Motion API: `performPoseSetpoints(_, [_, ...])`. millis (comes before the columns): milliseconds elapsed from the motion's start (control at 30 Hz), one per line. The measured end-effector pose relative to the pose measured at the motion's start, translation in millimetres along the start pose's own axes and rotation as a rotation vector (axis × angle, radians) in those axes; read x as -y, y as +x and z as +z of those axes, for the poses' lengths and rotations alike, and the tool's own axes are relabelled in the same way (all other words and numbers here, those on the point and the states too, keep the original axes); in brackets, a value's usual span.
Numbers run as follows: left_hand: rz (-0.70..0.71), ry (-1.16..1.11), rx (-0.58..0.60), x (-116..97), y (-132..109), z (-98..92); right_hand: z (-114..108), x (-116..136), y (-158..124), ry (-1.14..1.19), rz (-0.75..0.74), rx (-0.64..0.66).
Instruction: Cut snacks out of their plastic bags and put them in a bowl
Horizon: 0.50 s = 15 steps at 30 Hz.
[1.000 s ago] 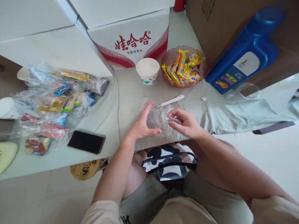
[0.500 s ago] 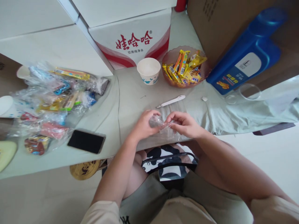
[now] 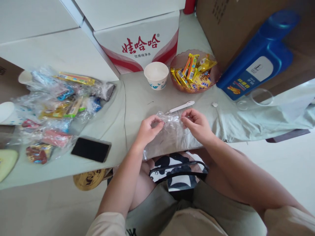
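Hands: left [image 3: 147, 130], right [image 3: 197, 124] pinch clear bag [image 3: 169, 137] | at table edge [image 3: 98, 170]

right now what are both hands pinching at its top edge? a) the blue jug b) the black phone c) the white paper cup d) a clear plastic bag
d: the left hand and right hand each grip the upper edge of the clear plastic bag, which lies on the table.
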<state>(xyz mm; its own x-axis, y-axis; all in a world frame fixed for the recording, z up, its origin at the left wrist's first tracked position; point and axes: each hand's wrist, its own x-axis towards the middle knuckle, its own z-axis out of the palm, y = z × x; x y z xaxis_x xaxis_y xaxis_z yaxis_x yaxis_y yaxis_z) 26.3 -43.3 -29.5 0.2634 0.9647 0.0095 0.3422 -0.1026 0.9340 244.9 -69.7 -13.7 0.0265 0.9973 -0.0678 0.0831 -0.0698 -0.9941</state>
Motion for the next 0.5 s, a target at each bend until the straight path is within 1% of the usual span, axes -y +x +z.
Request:
performPoseSetpoints(133, [0.052, 0.001, 0.027, -1.6, -1.1, 1.4, 0.2, 0.7, -0.7, 0.041, -0.018, 0.0])
performPoseSetpoints(267, [-0.008, 0.064, 0.067, 0.4, -1.7, 3.4, 1.1, -1.7, -2.0, 0.105, -0.041, 0.065])
performPoseSetpoints(367, [-0.037, 0.079, 0.044, 3.0, -0.4, 3.6, 1.9, -5.3, -2.7, 0.074, -0.026, 0.107])
performPoseSetpoints(500, [-0.03, 0.058, 0.0, 3.3, 0.8, 2.6, 2.8, -10.2, -2.6, 0.02, -0.013, 0.128])
